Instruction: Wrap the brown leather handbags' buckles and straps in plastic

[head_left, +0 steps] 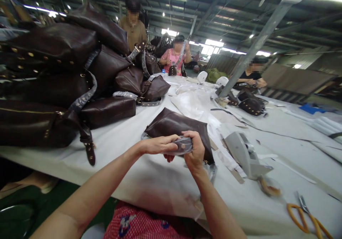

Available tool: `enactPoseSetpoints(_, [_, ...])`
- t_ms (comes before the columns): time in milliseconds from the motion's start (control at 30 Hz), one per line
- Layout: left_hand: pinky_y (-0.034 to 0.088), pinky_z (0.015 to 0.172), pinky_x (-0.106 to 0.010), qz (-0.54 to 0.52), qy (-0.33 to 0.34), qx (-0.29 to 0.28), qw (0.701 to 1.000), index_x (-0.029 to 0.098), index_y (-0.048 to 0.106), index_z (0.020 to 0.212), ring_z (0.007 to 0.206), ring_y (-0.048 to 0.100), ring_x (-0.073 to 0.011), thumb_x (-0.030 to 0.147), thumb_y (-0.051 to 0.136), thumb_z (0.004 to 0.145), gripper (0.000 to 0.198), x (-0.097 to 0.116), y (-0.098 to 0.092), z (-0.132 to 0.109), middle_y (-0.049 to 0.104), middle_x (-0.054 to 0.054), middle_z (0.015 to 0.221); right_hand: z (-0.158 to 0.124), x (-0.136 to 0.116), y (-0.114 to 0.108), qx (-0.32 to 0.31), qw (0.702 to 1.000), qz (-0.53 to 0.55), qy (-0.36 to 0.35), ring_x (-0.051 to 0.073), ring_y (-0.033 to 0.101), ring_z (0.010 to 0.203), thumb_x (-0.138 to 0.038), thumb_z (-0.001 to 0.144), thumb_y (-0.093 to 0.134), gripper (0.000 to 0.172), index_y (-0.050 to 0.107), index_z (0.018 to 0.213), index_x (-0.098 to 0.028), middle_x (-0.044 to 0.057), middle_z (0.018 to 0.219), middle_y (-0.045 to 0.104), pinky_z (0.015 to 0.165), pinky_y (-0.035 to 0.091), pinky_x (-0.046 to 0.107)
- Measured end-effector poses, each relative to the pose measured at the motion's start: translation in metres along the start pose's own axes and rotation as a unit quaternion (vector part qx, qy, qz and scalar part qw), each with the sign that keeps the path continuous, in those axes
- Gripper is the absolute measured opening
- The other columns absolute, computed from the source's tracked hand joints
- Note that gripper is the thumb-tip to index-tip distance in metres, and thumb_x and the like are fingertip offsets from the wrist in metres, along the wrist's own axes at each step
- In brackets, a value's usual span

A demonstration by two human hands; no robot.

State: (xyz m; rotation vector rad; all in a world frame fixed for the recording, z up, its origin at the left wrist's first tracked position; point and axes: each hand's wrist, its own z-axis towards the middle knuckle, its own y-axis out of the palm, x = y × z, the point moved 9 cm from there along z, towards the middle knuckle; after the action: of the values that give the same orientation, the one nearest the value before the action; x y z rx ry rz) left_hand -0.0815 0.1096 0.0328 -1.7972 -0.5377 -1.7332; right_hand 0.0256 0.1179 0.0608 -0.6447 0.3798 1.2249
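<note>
A dark brown leather bag [179, 122] lies on the white-covered table in front of me. Over its near side, a strap wrapped in clear plastic [183, 146] is held between my hands. My right hand [194, 149] has its fingers curled round the strap's right part. Against the strap's left part rests my left hand [160, 144], its upper fingers stretched out and pressed on the wrapping, with other fingertips showing below. More plastic wrapping hangs at the bag's right corner, near a small metal fitting.
Brown bags [66, 85] are piled high at left. Right of the bag are a grey tape dispenser [244, 155], a tape roll [269, 187] and orange-handled scissors [304, 214]. A slanted metal post [251, 53] stands beyond. Three people work around the table's far side.
</note>
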Motion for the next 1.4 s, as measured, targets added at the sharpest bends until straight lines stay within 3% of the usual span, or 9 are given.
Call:
enactPoseSetpoints(233, [0.048,0.057,-0.026,-0.026,-0.014,0.024,0.999,0.019,0.045,0.113,0.055,0.057,-0.0117,0.052,0.049,0.092,0.04,-0.019,-0.009,-0.003,0.056,0.004,0.068,-0.03,0.05,0.034,0.078,0.908,0.302,0.279,0.021,0.069,0.087,-0.032,0.08,0.062,0.019,0.048,0.09,-0.024,0.0,0.086,0.065,0.075,0.055,0.035])
enactPoseSetpoints(400, [0.043,0.05,-0.022,0.019,-0.04,0.092,0.995,0.019,0.047,0.097,0.048,0.052,-0.0097,0.048,0.045,0.094,0.03,-0.026,-0.002,-0.004,0.054,0.005,0.059,-0.014,0.021,0.013,-0.043,0.993,0.034,0.104,0.026,0.065,0.102,-0.02,0.076,0.062,0.028,0.058,0.103,-0.022,0.008,0.107,0.068,0.091,0.051,0.044])
enactPoseSetpoints(533, [0.045,0.052,-0.023,0.046,-0.039,0.102,0.993,0.019,0.047,0.096,0.051,0.055,-0.0117,0.04,0.043,0.094,0.022,-0.01,0.004,-0.001,0.057,0.003,0.06,-0.001,-0.011,0.001,-0.133,0.98,-0.137,-0.057,0.025,0.061,0.103,-0.012,0.08,0.05,0.025,0.063,0.099,-0.022,0.009,0.103,0.066,0.094,0.047,0.042])
enactPoseSetpoints(733, [0.04,0.051,-0.021,0.014,-0.049,-0.013,0.999,0.018,0.051,0.098,0.055,0.051,-0.0099,0.044,0.052,0.091,0.027,-0.001,0.011,0.002,0.058,0.001,0.073,0.001,0.006,-0.011,-0.082,0.994,-0.019,0.067,0.02,0.062,0.084,-0.015,0.074,0.05,0.022,0.059,0.093,-0.022,0.002,0.091,0.067,0.077,0.049,0.032])
enactPoseSetpoints(867, [0.038,0.052,-0.02,0.037,-0.053,0.006,0.998,0.018,0.054,0.099,0.06,0.048,-0.0103,0.046,0.052,0.092,0.03,-0.011,0.007,-0.004,0.056,0.0,0.078,-0.022,0.03,0.005,-0.053,0.976,0.088,0.191,0.019,0.063,0.078,-0.015,0.071,0.051,0.022,0.057,0.091,-0.022,0.001,0.087,0.07,0.072,0.05,0.03])
enactPoseSetpoints(1000, [0.048,0.081,-0.027,0.135,-0.03,0.071,0.988,0.018,0.061,0.102,0.094,0.056,-0.0178,0.042,0.049,0.093,0.029,-0.015,0.006,-0.01,0.059,-0.005,0.102,-0.033,0.027,0.014,-0.102,0.968,0.107,0.201,0.019,0.066,0.085,-0.014,0.071,0.048,0.027,0.058,0.095,-0.021,0.003,0.094,0.071,0.078,0.053,0.032])
enactPoseSetpoints(1200, [0.022,0.118,-0.044,0.307,0.029,0.105,0.945,0.017,0.065,0.091,0.136,0.032,-0.0284,0.032,0.049,0.093,0.022,0.006,0.026,-0.017,0.039,-0.011,0.143,-0.037,0.02,-0.084,-0.164,0.976,-0.113,0.093,0.027,0.049,0.128,-0.024,0.077,0.064,0.054,0.055,0.13,-0.019,0.012,0.142,0.052,0.104,0.043,0.045])
enactPoseSetpoints(1300, [0.026,0.116,-0.045,0.312,0.04,0.083,0.946,0.017,0.062,0.083,0.133,0.037,-0.029,0.029,0.05,0.092,0.019,0.011,0.038,-0.012,0.042,-0.011,0.142,-0.059,0.072,-0.181,-0.002,0.936,-0.213,0.281,0.024,0.063,0.089,-0.035,0.086,0.053,0.028,0.068,0.1,-0.016,0.014,0.107,0.068,0.071,0.053,0.036])
enactPoseSetpoints(1400, [0.03,0.114,-0.043,0.304,0.044,0.046,0.951,0.017,0.06,0.081,0.13,0.041,-0.0278,0.029,0.049,0.093,0.02,0.008,0.048,-0.005,0.044,-0.01,0.142,-0.113,0.126,-0.212,0.037,0.85,-0.09,0.517,0.012,0.052,0.055,-0.035,0.086,0.054,0.025,0.065,0.086,-0.013,0.009,0.081,0.067,0.043,0.037,0.022])
